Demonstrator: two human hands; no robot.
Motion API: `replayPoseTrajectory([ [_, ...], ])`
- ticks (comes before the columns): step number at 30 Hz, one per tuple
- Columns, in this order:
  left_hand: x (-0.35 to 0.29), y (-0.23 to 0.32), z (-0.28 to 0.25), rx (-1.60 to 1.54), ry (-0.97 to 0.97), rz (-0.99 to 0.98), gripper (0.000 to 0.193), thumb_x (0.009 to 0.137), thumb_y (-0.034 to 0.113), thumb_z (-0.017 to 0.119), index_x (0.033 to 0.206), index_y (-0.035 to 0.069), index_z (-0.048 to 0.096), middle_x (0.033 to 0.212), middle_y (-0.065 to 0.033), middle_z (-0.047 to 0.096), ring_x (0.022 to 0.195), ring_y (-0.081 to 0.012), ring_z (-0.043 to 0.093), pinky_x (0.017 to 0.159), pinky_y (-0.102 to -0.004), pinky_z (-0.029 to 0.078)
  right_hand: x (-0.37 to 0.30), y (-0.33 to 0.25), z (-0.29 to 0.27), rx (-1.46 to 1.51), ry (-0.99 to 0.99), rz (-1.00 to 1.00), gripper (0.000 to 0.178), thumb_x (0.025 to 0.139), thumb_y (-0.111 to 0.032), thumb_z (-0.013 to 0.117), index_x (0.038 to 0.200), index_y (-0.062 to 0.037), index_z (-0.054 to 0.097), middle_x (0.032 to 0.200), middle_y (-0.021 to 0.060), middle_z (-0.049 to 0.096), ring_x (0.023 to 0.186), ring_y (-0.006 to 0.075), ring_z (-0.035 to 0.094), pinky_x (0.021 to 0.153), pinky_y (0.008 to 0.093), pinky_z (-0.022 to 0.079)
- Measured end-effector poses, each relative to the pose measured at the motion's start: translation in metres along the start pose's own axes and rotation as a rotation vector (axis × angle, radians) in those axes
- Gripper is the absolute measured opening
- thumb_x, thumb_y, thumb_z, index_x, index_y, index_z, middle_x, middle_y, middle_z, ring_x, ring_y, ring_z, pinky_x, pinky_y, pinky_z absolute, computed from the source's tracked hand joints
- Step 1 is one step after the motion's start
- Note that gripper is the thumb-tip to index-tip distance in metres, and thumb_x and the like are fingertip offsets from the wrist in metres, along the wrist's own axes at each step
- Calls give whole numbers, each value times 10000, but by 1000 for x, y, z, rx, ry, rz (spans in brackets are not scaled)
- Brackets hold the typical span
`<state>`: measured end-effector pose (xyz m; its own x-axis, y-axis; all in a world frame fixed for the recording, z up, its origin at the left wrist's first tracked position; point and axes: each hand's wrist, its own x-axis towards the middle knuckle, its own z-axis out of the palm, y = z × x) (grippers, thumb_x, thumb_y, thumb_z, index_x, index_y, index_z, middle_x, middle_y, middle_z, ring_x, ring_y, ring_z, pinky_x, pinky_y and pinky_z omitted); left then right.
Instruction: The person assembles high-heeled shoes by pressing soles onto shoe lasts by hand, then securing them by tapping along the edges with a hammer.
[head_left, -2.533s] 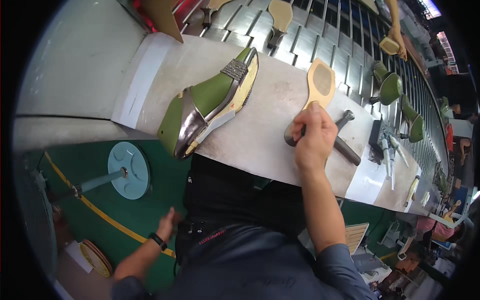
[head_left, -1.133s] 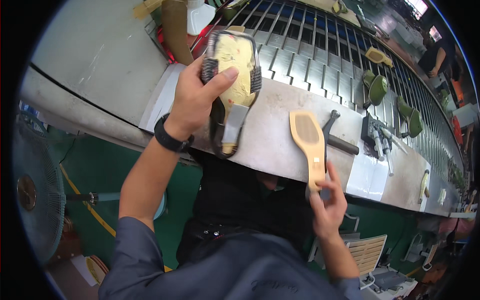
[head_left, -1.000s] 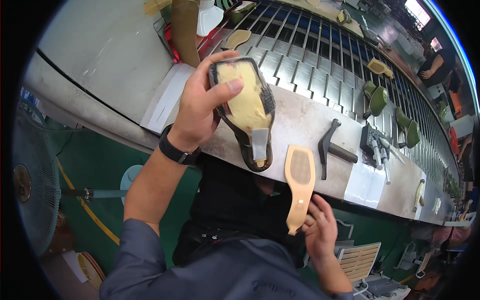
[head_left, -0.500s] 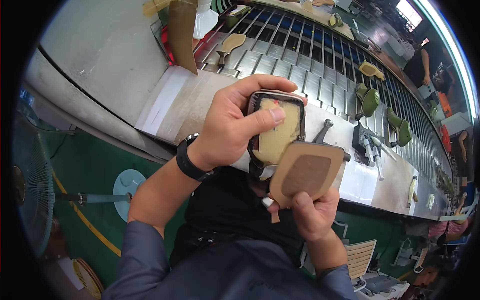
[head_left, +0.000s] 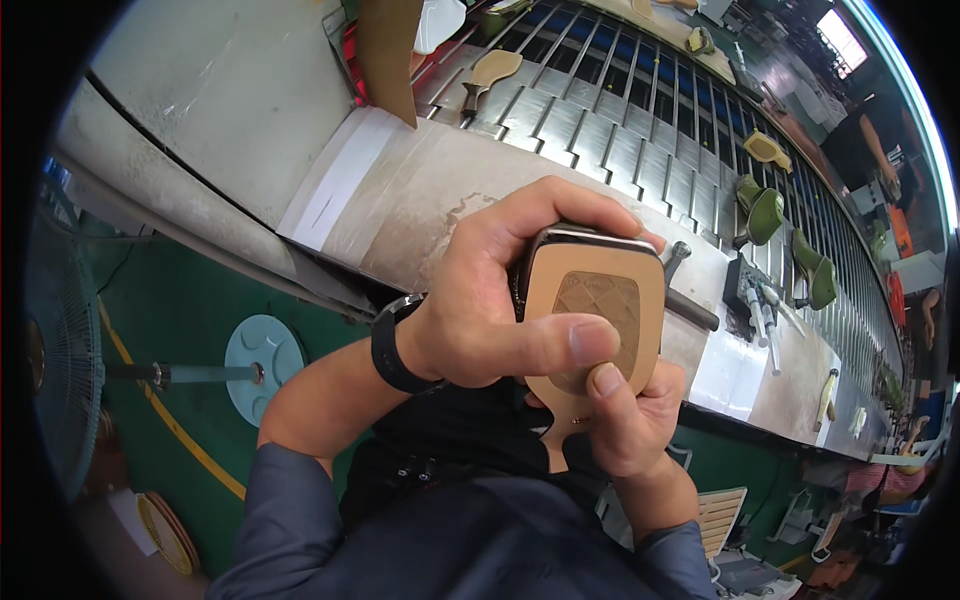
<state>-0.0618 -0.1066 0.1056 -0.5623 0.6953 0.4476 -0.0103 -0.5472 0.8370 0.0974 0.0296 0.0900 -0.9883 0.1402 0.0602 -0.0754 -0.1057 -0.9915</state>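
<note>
A tan shoe sole (head_left: 555, 378) with a brown, cross-patterned forefoot patch lies over the bottom of a dark, square-toed shoe (head_left: 522, 265). My left hand (head_left: 490, 290) wraps round the shoe from the left, fingers over its toe end and thumb flat on the patch. From below right, my right hand (head_left: 635, 415) grips the sole's edge, its thumb tip close to my left thumb. Most of the shoe is hidden behind the sole and my hands. Just to the right, a hammer (head_left: 695, 310) rests on the bench.
A metal bench (head_left: 400, 215) borders a slatted conveyor (head_left: 600, 125) carrying a tan sole (head_left: 495, 68) and green shoes (head_left: 765, 215). A black holder with white-handled tools (head_left: 750, 290) stands on the bench at right. A fan (head_left: 60, 370) is at far left; another person (head_left: 865, 140) is at far right.
The sole has moved up and left onto the shoe's bottom, covering its pale yellow filling. My left thumb has shifted from that filling to the sole's face.
</note>
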Motion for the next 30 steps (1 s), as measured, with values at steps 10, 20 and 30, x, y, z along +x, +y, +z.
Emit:
replayPoseTrajectory([
  [10, -2, 2, -1, 41, -47, 34, 743, 832, 405, 868, 1348, -13, 534, 1350, -298, 647, 1222, -315, 677, 1041, -452, 562, 3, -12, 16, 190, 69, -36, 260, 1050, -85, 591, 1111, 126, 730, 963, 199, 785, 865, 231, 766, 748, 333, 630],
  [20, -3, 4, -2, 38, -53, 37, 740, 841, 406, 860, 1351, -16, 527, 1366, -301, 634, 1252, -315, 661, 1067, -454, 545, 4, -13, 21, 212, 89, -23, 259, 1049, -59, 567, 1123, 134, 724, 990, 216, 781, 856, 243, 769, 745, 337, 639],
  [30, -5, 18, 2, -116, -35, -40, 586, 1084, 458, 509, 1375, -51, 522, 1393, -315, 618, 1264, -323, 655, 1072, -443, 535, 3, -13, 25, 172, 123, -25, 258, 1050, -69, 573, 1062, 132, 734, 959, 204, 784, 792, 222, 761, 704, 322, 628],
])
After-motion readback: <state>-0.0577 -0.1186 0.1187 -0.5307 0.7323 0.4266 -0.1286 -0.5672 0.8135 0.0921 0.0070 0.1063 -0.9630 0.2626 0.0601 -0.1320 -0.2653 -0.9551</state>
